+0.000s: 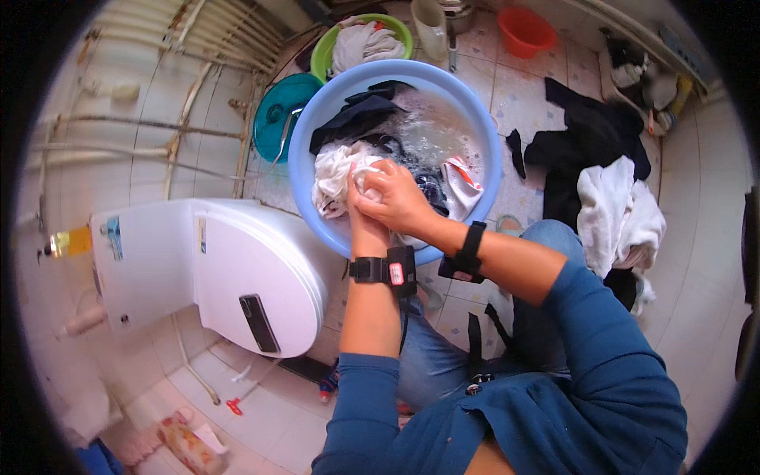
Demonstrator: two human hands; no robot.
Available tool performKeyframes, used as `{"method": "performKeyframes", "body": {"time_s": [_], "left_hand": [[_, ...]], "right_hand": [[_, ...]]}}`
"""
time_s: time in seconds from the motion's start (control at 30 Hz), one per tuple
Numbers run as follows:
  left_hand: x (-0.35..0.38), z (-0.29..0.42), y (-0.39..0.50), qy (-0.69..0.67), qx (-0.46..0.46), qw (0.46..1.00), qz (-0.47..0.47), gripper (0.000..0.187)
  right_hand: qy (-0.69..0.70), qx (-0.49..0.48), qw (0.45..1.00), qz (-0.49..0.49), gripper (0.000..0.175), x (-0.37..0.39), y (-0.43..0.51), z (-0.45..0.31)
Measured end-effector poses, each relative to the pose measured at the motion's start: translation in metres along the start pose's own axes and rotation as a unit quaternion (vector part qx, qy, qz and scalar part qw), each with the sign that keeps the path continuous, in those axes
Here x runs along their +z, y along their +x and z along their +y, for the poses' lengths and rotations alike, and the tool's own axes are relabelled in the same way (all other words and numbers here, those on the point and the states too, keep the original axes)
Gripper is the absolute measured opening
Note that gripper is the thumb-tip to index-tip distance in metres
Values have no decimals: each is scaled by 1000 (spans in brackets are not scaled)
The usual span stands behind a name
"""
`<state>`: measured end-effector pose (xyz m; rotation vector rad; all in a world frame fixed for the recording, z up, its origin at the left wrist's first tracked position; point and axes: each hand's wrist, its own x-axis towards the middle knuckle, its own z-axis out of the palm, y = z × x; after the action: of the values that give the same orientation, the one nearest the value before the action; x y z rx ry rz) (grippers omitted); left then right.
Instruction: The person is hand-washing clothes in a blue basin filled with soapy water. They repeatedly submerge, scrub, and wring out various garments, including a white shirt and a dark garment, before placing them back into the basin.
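Note:
A large blue plastic basin (493, 148) stands before me, holding sudsy water and laundry. My left hand (362, 196) and my right hand (396, 196) are pressed together over its near left part, both closed on a wet white cloth (335, 178). Some of the left fingers are hidden by the right hand and the cloth. Dark fabric (359, 119) lies in the water behind the white cloth. To the right of my hands, a white cloth with an orange-red stripe (462, 193) rests against the basin's inner wall.
A closed toilet lid (255, 261) at the left carries a phone (259, 323). Behind the basin are a green basin (320, 53) of laundry, a teal basin (270, 133) and a red basin (525, 32). Black clothes (594, 136) and a white towel (617, 214) lie at the right.

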<state>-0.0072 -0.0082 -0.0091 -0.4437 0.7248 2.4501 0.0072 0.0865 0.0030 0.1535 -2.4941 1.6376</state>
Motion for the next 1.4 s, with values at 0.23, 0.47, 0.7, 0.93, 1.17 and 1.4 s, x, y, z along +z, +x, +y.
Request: {"method": "performKeyframes", "body": {"time_s": [0.23, 0.47, 0.7, 0.93, 1.17, 1.4], "left_hand": [[-7, -11, 13, 101, 25, 981, 163, 49], [-22, -14, 13, 79, -20, 990, 119, 41], [-9, -9, 8, 62, 11, 996, 68, 44], [0, -16, 3, 39, 49, 969, 238, 45], [-10, -21, 8, 32, 15, 965, 258, 47], [7, -8, 12, 116, -64, 968, 215, 68]], "right_hand": [[34, 94, 985, 139, 19, 0, 7, -11], [-3, 137, 982, 128, 20, -7, 9, -5], [-11, 83, 996, 12, 21, -15, 6, -4], [-256, 67, 958, 113, 36, -50, 28, 62], [-238, 163, 954, -84, 44, -49, 17, 77], [-4, -38, 998, 50, 28, -30, 19, 32]]}}
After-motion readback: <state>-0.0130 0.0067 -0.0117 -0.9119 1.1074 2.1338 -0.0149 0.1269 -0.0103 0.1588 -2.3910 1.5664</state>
